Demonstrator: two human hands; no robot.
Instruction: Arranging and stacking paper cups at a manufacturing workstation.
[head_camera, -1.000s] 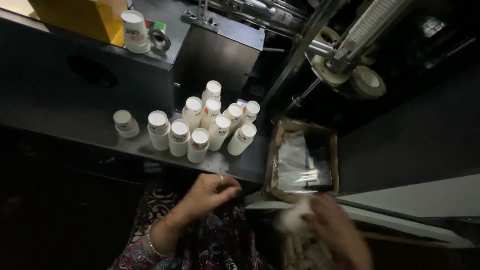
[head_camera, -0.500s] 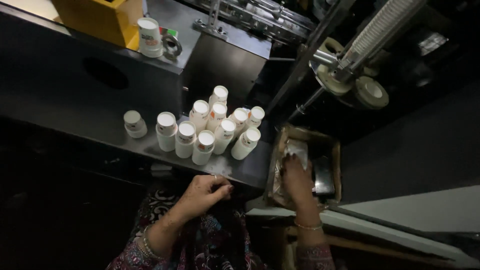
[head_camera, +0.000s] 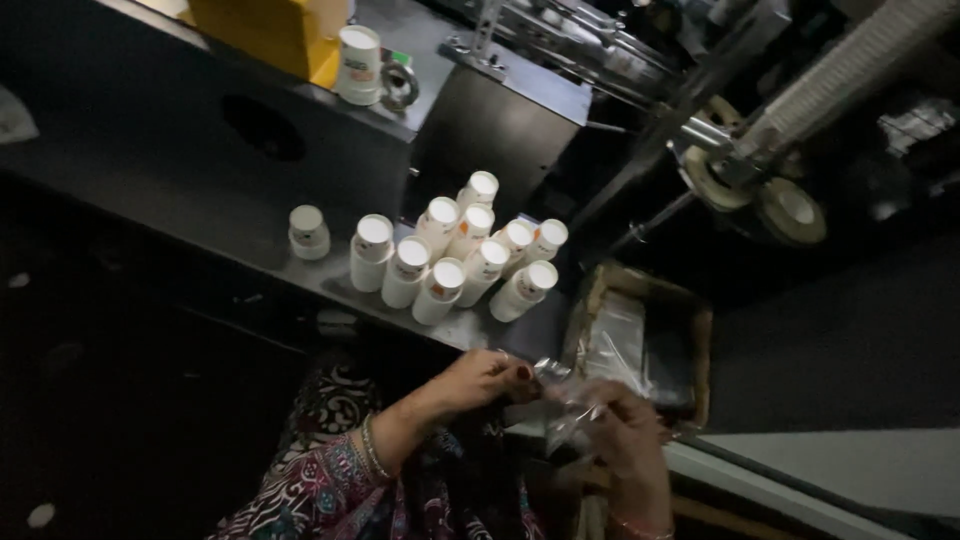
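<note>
The bench (head_camera: 250, 240) is dark steel, dim, with a machine behind it and stacks of paper cups (head_camera: 455, 255) clustered in its middle. Half a second ago your right hand (head_camera: 625, 450) was reaching into the box (head_camera: 690, 350) of clear bags at the bench's right end; now it is out and low at your lap, holding a bag (head_camera: 575, 405) close to your left hand (head_camera: 485, 378). Both sets of fingers are pinched narrow on the bag, so you seem to be working it open. The film is blurred and nearly see-through; its mouth can't be made out. Your right wrist is cut off by the frame's lower edge.
</note>
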